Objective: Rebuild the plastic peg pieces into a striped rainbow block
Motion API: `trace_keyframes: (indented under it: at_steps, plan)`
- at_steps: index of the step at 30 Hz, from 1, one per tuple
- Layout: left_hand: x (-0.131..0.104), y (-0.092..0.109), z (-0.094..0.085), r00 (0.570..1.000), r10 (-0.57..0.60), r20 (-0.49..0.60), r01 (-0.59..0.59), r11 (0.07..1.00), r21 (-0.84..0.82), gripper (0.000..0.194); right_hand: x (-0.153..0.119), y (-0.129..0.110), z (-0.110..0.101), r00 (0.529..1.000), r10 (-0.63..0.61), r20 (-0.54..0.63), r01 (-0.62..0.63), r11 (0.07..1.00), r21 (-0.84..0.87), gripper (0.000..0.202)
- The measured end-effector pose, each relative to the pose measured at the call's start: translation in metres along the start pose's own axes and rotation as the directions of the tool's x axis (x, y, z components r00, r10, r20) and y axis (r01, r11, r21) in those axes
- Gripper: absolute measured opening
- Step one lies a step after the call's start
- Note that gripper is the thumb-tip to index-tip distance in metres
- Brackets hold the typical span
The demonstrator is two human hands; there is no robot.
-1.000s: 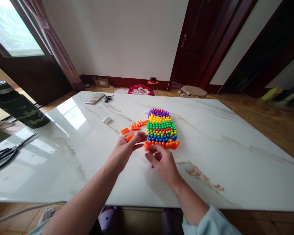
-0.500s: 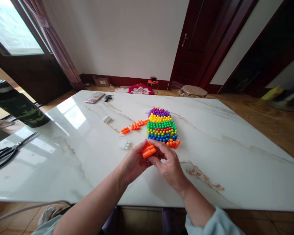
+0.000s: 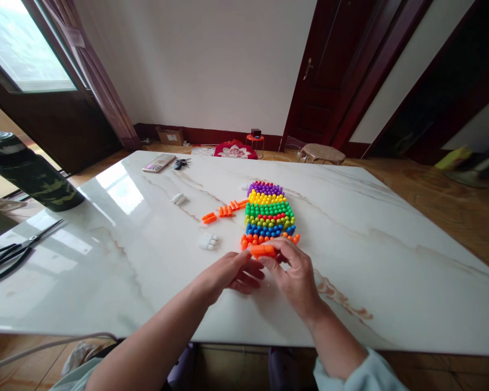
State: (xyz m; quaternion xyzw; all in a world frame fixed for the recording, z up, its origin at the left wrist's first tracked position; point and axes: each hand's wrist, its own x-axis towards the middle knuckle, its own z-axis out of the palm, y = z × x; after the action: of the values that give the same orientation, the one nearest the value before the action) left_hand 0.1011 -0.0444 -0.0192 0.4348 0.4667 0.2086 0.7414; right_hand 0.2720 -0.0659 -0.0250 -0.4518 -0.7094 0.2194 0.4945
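Note:
Between thumb and fingers, my right hand (image 3: 295, 274) grips a small orange piece (image 3: 263, 251) just in front of the block of beads. My left hand (image 3: 237, 271) is at the piece's left end, its thumb and index finger near or touching it, the other fingers apart beneath. Beyond the hands stands a block of coloured beads (image 3: 269, 210) in purple, yellow, green, red, olive and blue rows, with orange beads (image 3: 256, 239) along its near edge. A line of loose orange pieces (image 3: 226, 210) lies to its left.
White pieces (image 3: 208, 241) lie left of my hands, and more white ones (image 3: 179, 199) farther back. A phone (image 3: 158, 163) and keys (image 3: 181, 163) are at the far left. Black scissors (image 3: 22, 251) and a dark bottle (image 3: 35, 174) stand or lie at the left of the marble table (image 3: 350, 217).
The orange piece has turned level and shifted right, held in my right hand. My left hand has loosened and drawn back slightly, uncovering the orange beads at the block's near edge.

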Motion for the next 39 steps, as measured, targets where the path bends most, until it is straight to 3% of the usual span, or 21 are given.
trace_keyframes:
  at_steps: [4,8,11,14,18,21,25,32,37,39]
  plan:
    - [0.002,-0.005,-0.021,0.973,0.165,-0.160,-0.082,0.898,0.433,0.049,0.004,0.015,-0.025,0.991,0.124,0.046,-0.118,0.985,-0.124,0.013]
    - [0.003,-0.009,-0.032,0.957,0.244,-0.155,-0.112,0.807,0.579,0.041,0.002,0.031,-0.034,0.955,0.226,0.192,-0.155,0.933,-0.325,0.007]
    - [0.005,-0.009,-0.029,0.953,0.270,-0.140,-0.140,0.799,0.584,0.038,0.000,0.037,-0.026,0.950,0.232,0.208,-0.139,0.913,-0.385,0.010]
    - [0.007,-0.010,-0.019,0.963,0.258,-0.081,-0.182,0.839,0.514,0.038,-0.001,0.038,-0.020,0.977,0.185,0.104,-0.136,0.922,-0.363,0.016]
    - [0.010,-0.012,-0.006,0.977,0.211,-0.006,-0.194,0.906,0.376,0.038,-0.002,0.033,-0.026,0.976,0.220,-0.003,-0.197,0.871,-0.451,0.007]
    - [0.010,-0.012,-0.001,0.976,0.220,0.008,-0.211,0.926,0.314,0.034,-0.003,0.032,-0.030,0.966,0.258,0.030,-0.201,0.817,-0.541,0.016]
    - [0.009,-0.011,-0.002,0.971,0.240,0.012,-0.234,0.929,0.287,0.029,-0.003,0.035,-0.024,0.959,0.264,0.100,-0.179,0.842,-0.508,0.016]
    - [0.010,-0.011,0.001,0.974,0.227,0.002,-0.216,0.926,0.311,0.039,-0.003,0.036,-0.010,0.952,0.284,0.112,-0.189,0.836,-0.516,0.010]
    - [0.004,0.002,-0.015,0.976,0.213,0.055,-0.217,0.894,0.392,0.039,-0.003,0.032,-0.010,0.942,0.310,0.129,-0.195,0.818,-0.541,0.008]
    - [0.004,0.012,-0.033,0.958,0.286,-0.036,-0.238,0.857,0.457,0.034,-0.003,0.029,-0.011,0.944,0.308,0.119,-0.198,0.817,-0.542,0.013]
